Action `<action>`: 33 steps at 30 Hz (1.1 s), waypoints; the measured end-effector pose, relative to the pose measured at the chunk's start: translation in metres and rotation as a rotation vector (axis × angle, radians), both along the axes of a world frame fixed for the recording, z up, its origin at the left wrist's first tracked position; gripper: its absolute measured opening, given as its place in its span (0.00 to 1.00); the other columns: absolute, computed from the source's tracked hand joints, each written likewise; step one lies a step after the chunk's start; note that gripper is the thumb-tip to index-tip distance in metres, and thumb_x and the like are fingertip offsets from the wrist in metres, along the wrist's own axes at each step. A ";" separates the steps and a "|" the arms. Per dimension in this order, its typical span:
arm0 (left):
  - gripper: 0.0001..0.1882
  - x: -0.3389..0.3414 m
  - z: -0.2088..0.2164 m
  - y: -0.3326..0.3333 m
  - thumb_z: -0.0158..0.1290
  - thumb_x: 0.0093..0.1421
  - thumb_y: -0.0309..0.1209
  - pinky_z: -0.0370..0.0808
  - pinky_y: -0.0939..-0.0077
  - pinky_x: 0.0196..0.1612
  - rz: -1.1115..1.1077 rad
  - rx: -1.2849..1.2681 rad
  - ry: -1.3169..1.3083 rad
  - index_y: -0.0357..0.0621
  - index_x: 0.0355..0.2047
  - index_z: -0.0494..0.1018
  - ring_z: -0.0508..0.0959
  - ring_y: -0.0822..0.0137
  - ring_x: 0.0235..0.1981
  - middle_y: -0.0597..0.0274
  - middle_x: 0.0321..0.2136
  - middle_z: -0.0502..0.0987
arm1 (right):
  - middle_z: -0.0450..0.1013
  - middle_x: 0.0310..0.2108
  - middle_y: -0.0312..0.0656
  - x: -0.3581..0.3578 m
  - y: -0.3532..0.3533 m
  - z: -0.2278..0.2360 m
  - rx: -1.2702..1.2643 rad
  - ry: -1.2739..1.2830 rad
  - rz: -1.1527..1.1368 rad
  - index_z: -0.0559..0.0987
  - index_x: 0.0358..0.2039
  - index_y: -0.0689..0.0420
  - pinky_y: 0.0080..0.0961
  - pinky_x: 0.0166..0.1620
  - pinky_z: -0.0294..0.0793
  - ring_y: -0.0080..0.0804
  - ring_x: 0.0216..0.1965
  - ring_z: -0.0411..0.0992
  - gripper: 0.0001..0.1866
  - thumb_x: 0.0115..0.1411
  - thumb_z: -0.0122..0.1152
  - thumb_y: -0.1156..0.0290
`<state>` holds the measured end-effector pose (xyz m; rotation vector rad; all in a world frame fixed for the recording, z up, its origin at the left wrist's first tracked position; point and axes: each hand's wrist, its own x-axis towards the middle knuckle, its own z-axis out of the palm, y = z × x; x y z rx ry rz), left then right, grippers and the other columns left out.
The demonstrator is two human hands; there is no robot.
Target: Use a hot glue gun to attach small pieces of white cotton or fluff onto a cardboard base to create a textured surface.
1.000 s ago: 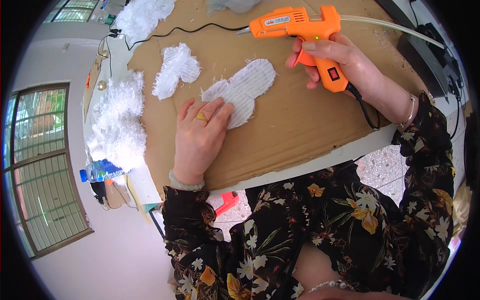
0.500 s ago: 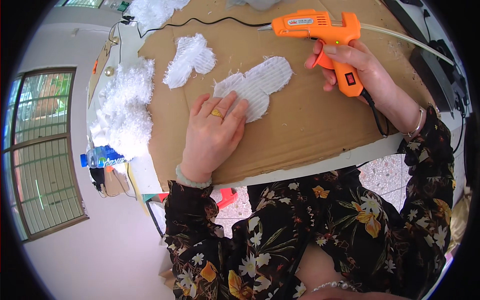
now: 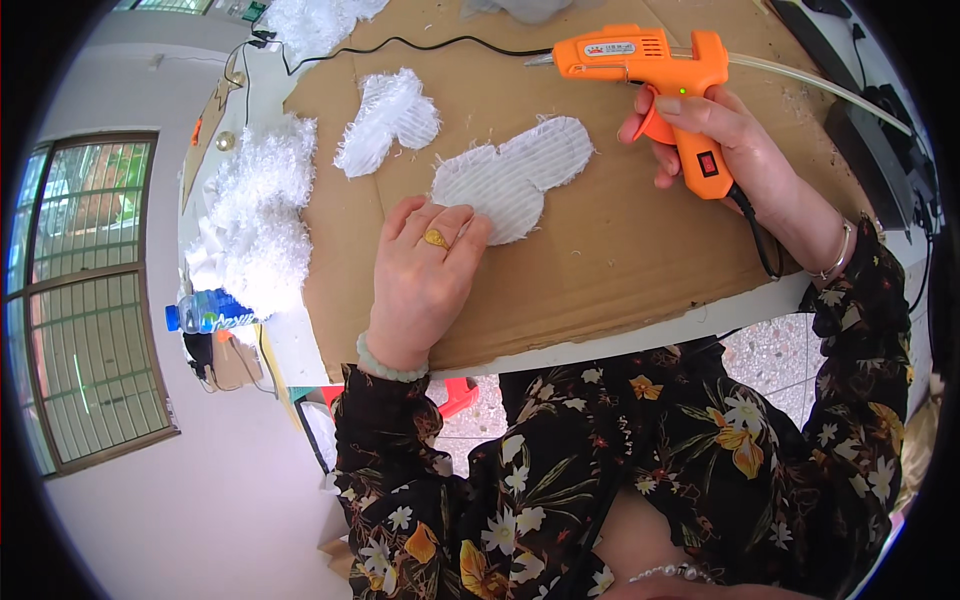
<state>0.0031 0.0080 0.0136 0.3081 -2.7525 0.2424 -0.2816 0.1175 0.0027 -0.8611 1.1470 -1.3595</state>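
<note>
Left hand (image 3: 425,285): half curled, touching the edge of a white ribbed fabric piece (image 3: 510,185); cannot tell whether pinching.
Right hand (image 3: 748,148): wrapped around an orange plastic glue gun (image 3: 645,60).
Fabric piece: flat on brown cardboard sheet (image 3: 600,290), near smaller frayed white piece (image 3: 378,118).

Orange glue gun (image 3: 632,56), pointing left, ribbed white piece (image 3: 512,182), lying flat

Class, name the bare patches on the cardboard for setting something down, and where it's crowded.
Widest: the cardboard below the larger white piece, between the left hand and the right hand, which grips an orange glue gun. Smaller: between that piece, the smaller white piece and the black cord. Crowded: left of the cardboard, with fluffy white material and a bottle.
</note>
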 end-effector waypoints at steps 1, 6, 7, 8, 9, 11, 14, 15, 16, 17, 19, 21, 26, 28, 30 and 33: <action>0.12 0.000 0.000 0.000 0.56 0.47 0.23 0.72 0.61 0.46 0.002 0.002 -0.001 0.43 0.34 0.75 0.76 0.63 0.34 0.62 0.33 0.76 | 0.75 0.37 0.45 0.000 0.000 0.000 -0.001 0.000 -0.001 0.70 0.44 0.59 0.20 0.30 0.75 0.20 0.23 0.66 0.18 0.60 0.53 0.59; 0.11 0.000 -0.002 0.002 0.56 0.47 0.23 0.72 0.61 0.46 0.009 0.012 -0.017 0.43 0.34 0.75 0.76 0.63 0.35 0.62 0.33 0.76 | 0.75 0.37 0.44 0.000 0.002 0.003 -0.004 0.008 0.013 0.70 0.44 0.59 0.21 0.30 0.75 0.20 0.24 0.67 0.18 0.60 0.52 0.59; 0.11 0.000 -0.001 0.002 0.56 0.47 0.23 0.72 0.61 0.46 0.017 0.009 -0.022 0.43 0.34 0.75 0.76 0.63 0.35 0.62 0.33 0.76 | 0.75 0.37 0.44 0.000 0.002 0.002 -0.002 0.008 0.007 0.70 0.44 0.59 0.21 0.30 0.75 0.20 0.24 0.67 0.18 0.60 0.52 0.59; 0.11 -0.001 -0.002 0.002 0.56 0.47 0.23 0.72 0.61 0.46 0.006 0.013 -0.019 0.43 0.34 0.75 0.76 0.63 0.35 0.62 0.33 0.76 | 0.75 0.37 0.44 0.000 0.001 0.001 -0.001 0.003 -0.004 0.71 0.44 0.59 0.21 0.30 0.75 0.20 0.25 0.67 0.18 0.60 0.52 0.59; 0.11 -0.001 -0.001 0.002 0.56 0.48 0.23 0.71 0.61 0.47 0.017 0.019 -0.027 0.43 0.34 0.75 0.76 0.63 0.35 0.62 0.33 0.76 | 0.75 0.37 0.44 0.000 0.001 0.000 -0.001 -0.002 -0.015 0.71 0.44 0.59 0.22 0.31 0.75 0.20 0.25 0.67 0.18 0.60 0.52 0.58; 0.11 -0.002 -0.001 0.003 0.55 0.48 0.23 0.71 0.61 0.47 0.017 0.029 -0.032 0.43 0.34 0.75 0.76 0.63 0.35 0.63 0.33 0.76 | 0.75 0.37 0.44 0.000 0.000 0.000 0.006 -0.001 -0.019 0.71 0.44 0.59 0.22 0.31 0.75 0.20 0.25 0.67 0.18 0.60 0.52 0.58; 0.11 -0.005 -0.001 0.004 0.55 0.48 0.23 0.71 0.61 0.47 0.029 0.032 -0.023 0.44 0.35 0.75 0.76 0.64 0.35 0.64 0.34 0.76 | 0.75 0.37 0.43 -0.004 0.000 -0.004 -0.004 0.006 -0.008 0.71 0.43 0.58 0.23 0.31 0.75 0.20 0.25 0.66 0.18 0.60 0.52 0.58; 0.11 -0.005 0.000 0.004 0.55 0.49 0.23 0.71 0.61 0.47 0.035 0.036 -0.030 0.44 0.35 0.75 0.76 0.64 0.36 0.64 0.34 0.77 | 0.75 0.36 0.43 -0.004 0.001 -0.005 -0.019 0.012 0.008 0.71 0.43 0.58 0.23 0.31 0.75 0.20 0.25 0.66 0.18 0.60 0.52 0.57; 0.11 -0.006 0.000 0.005 0.55 0.49 0.23 0.71 0.61 0.47 0.040 0.039 -0.038 0.44 0.35 0.75 0.76 0.64 0.36 0.64 0.34 0.77 | 0.75 0.36 0.43 -0.005 0.002 -0.004 -0.018 0.012 0.002 0.71 0.43 0.58 0.23 0.31 0.75 0.20 0.25 0.66 0.18 0.60 0.52 0.57; 0.11 -0.006 0.000 0.005 0.55 0.49 0.23 0.71 0.61 0.47 0.039 0.038 -0.039 0.44 0.35 0.75 0.76 0.64 0.36 0.64 0.34 0.77 | 0.75 0.37 0.44 -0.004 0.002 -0.004 -0.014 -0.002 0.003 0.71 0.43 0.58 0.23 0.31 0.75 0.20 0.25 0.66 0.18 0.61 0.52 0.57; 0.11 -0.006 0.001 0.006 0.55 0.49 0.23 0.71 0.60 0.48 0.047 0.040 -0.039 0.44 0.35 0.75 0.76 0.64 0.36 0.64 0.34 0.77 | 0.75 0.37 0.44 -0.004 0.003 -0.003 -0.012 -0.018 0.003 0.71 0.43 0.58 0.23 0.31 0.75 0.20 0.25 0.66 0.18 0.61 0.52 0.57; 0.12 -0.006 0.000 0.005 0.55 0.49 0.23 0.70 0.60 0.49 0.050 0.050 -0.043 0.44 0.36 0.75 0.76 0.64 0.36 0.64 0.34 0.77 | 0.75 0.37 0.44 -0.004 0.002 -0.002 -0.014 0.007 0.013 0.71 0.43 0.58 0.24 0.32 0.75 0.20 0.26 0.66 0.18 0.61 0.52 0.57; 0.12 -0.008 0.001 0.007 0.55 0.49 0.24 0.70 0.60 0.49 0.059 0.041 -0.060 0.44 0.37 0.76 0.76 0.64 0.36 0.64 0.35 0.77 | 0.75 0.38 0.45 -0.006 0.003 -0.002 -0.015 -0.001 0.009 0.71 0.43 0.57 0.24 0.32 0.75 0.20 0.26 0.66 0.18 0.61 0.52 0.57; 0.12 -0.008 0.000 0.008 0.55 0.49 0.24 0.70 0.60 0.50 0.066 0.037 -0.071 0.44 0.37 0.76 0.76 0.64 0.37 0.64 0.36 0.77 | 0.75 0.38 0.45 -0.006 0.004 -0.003 -0.020 0.005 0.016 0.71 0.43 0.57 0.24 0.32 0.75 0.20 0.26 0.66 0.17 0.61 0.52 0.57; 0.12 -0.008 0.001 0.009 0.55 0.49 0.24 0.70 0.60 0.50 0.064 0.031 -0.074 0.44 0.37 0.76 0.76 0.64 0.37 0.64 0.36 0.78 | 0.75 0.38 0.45 -0.005 0.004 -0.002 -0.017 -0.002 0.013 0.71 0.43 0.58 0.24 0.32 0.75 0.20 0.26 0.66 0.17 0.61 0.52 0.58; 0.12 -0.007 0.002 0.009 0.55 0.50 0.24 0.69 0.59 0.50 0.065 0.029 -0.081 0.44 0.37 0.77 0.76 0.64 0.37 0.63 0.36 0.78 | 0.75 0.38 0.45 -0.005 0.004 -0.003 -0.026 0.004 0.012 0.71 0.43 0.58 0.24 0.32 0.75 0.19 0.26 0.66 0.17 0.61 0.52 0.58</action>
